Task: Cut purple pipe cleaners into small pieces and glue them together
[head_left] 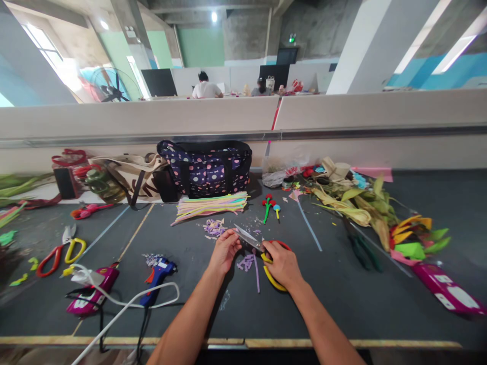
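Observation:
Near the middle of the dark table, my right hand (280, 263) grips scissors (249, 237) by their red and yellow handles, blades pointing up and left. My left hand (225, 249) is pinched beside the blade tips; what its fingertips hold is too small to make out. Below the blades, a thin purple strip (256, 274) lies beside a small pile of cut purple pieces (245, 262). Another pile of purple bits (215, 227) sits just beyond my left hand. A bundle of pastel strips (211, 205) lies behind it.
A blue glue gun (158, 279), its cable, and a second pair of scissors (64, 251) lie at left. A patterned bag (207, 167) stands at the back. Dried husks (346, 203), pliers (361, 246) and a magenta box (447, 289) are at right. People sit beyond the partition.

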A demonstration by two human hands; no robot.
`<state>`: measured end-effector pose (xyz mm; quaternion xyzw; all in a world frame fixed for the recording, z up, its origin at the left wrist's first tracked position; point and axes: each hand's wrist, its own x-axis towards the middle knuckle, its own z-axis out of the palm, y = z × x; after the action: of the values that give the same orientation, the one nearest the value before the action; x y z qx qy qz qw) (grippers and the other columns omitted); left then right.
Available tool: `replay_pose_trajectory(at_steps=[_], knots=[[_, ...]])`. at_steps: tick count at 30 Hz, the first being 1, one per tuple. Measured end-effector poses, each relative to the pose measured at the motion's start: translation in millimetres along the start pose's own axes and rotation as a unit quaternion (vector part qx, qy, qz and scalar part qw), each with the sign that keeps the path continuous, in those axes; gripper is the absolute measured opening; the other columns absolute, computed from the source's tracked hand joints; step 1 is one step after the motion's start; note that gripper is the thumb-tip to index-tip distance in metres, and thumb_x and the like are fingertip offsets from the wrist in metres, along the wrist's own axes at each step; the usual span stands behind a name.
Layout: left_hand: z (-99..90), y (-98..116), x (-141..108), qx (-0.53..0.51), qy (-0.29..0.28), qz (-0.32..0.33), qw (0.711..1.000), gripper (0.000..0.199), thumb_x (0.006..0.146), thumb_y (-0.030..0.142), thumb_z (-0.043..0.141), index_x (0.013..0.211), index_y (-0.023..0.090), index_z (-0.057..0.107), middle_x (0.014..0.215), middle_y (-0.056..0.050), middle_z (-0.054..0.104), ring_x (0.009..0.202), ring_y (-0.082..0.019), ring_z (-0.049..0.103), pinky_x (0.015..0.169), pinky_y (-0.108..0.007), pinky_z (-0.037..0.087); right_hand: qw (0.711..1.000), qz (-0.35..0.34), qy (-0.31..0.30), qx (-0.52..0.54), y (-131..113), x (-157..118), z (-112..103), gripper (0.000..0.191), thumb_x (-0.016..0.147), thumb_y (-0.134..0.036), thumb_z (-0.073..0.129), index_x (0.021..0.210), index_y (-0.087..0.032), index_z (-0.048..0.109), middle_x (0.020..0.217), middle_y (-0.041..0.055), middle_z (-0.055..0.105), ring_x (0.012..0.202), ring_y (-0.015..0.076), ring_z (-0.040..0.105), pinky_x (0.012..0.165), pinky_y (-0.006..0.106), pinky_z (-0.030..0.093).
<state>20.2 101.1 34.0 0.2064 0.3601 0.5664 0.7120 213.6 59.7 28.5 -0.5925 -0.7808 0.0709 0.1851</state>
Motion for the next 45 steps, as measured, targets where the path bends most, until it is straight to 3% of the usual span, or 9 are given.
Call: replay_pose_trajectory(at_steps=[45], knots=[[-3.5,-3.4,2.6,0.026,-0.003,0.010,1.000,0.027,0.058,0.019,0.080,0.076,0.014,0.060,0.059,0.005,0.054,0.048,-0.004,0.049,0.048,-0.017,0.043,0.999,0.005,-0.014,0.034,0.1,-1.4,0.7,0.017,0.073,-0.016,0.054,0.086,-0.025,0.056,0.077,-0.0033,0.059,0.069,0.0100,0.052,0.060,0.020,0.028]])
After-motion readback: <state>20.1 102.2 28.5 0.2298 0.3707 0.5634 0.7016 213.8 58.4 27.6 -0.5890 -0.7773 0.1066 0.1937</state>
